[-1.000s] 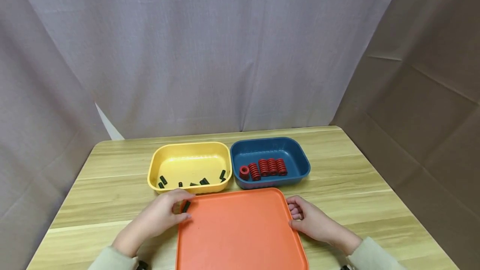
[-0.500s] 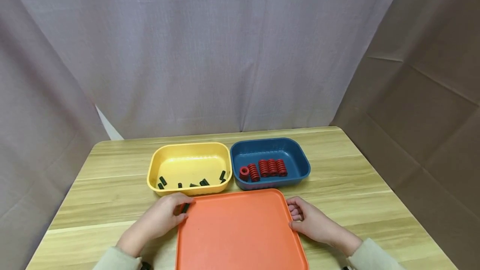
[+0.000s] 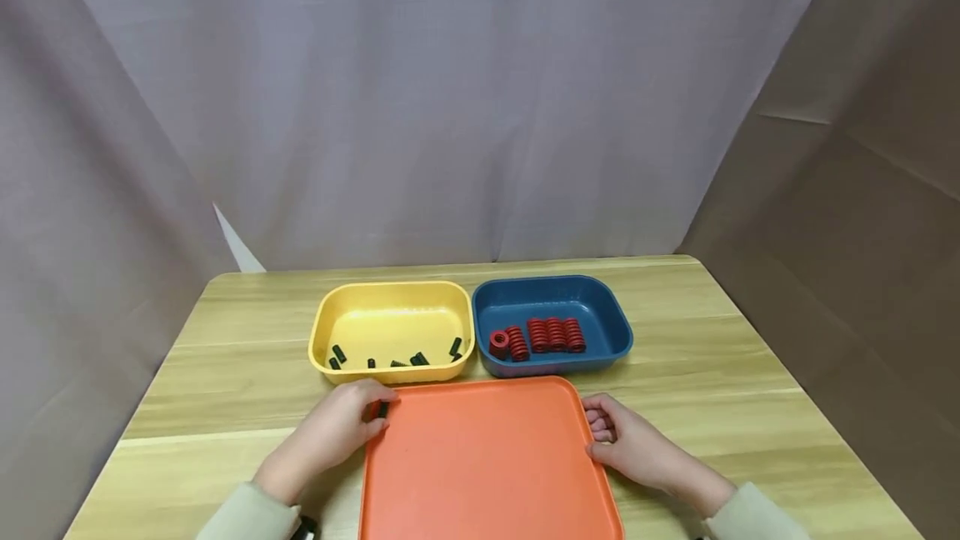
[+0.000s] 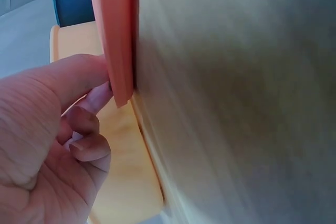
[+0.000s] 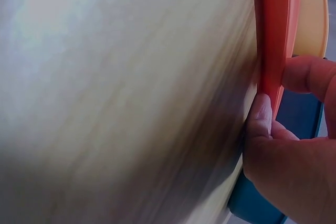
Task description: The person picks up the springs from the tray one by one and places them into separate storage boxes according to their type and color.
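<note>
In the head view, my left hand [image 3: 341,427] is at the far left corner of the orange tray [image 3: 491,473]. Its thumb and index finger pinch a small black spring [image 3: 383,410], partly hidden between them. From the left wrist view, a fingertip meets the tray's outer rim [image 4: 118,51], while other fingers curl below; the spring is hidden there. On the opposite side, my right hand [image 3: 637,444] holds the tray's right edge. The right wrist view has its thumb [image 5: 258,119] against the rim and another finger [image 5: 302,74] over it.
Behind the tray sits a yellow bin [image 3: 397,317] with several black springs [image 3: 420,359] along its near wall. Beside it, a blue bin [image 3: 600,315] contains several red springs [image 3: 556,334]. Both stand on the wooden table [image 3: 712,373], with curtains behind and at the sides.
My left thumb and index finger have drawn closer together around the black spring. The right hand keeps its place at the tray's edge. The head view has shifted slightly.
</note>
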Motion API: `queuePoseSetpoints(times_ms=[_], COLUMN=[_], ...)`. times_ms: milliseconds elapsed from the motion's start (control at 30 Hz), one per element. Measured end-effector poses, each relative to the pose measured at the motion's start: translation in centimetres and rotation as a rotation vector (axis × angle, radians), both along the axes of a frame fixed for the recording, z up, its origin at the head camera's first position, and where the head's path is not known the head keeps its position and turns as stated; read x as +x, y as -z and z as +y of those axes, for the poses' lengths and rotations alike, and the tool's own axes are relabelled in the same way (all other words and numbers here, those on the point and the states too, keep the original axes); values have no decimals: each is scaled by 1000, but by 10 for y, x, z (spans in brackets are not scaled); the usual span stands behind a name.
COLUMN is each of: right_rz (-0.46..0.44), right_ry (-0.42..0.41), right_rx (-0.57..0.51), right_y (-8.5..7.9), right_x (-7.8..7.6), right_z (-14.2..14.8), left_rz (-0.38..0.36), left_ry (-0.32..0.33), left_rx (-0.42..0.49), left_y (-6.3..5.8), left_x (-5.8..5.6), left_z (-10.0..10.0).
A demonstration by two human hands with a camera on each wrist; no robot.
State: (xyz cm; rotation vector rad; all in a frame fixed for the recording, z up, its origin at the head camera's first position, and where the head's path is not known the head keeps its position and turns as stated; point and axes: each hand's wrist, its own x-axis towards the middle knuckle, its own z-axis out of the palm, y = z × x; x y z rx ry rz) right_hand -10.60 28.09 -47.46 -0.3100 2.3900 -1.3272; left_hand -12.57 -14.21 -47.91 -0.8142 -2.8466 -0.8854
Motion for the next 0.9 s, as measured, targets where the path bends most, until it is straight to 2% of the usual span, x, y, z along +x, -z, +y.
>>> queuePoseSetpoints(times_ms=[133, 300, 500, 700, 900], right_rz=[-9, -9, 3, -6, -14], right_ry=[11, 0, -15, -6, 13], right_rx=[-3, -17, 0, -4, -15], right_y=[-1, 1, 4, 3, 1], right_x=[0, -1, -1, 0, 1], right_z=[3, 2, 3, 2, 1], left_rz=[-6, -2, -19, -12, 9], left_ry=[15, 17, 10, -2, -97], left_rx=[31, 70, 138, 215, 227], left_y=[-3, -8, -20, -33, -39], left_x=[-2, 2, 2, -8, -24], left_z=[3, 3, 3, 0, -3])
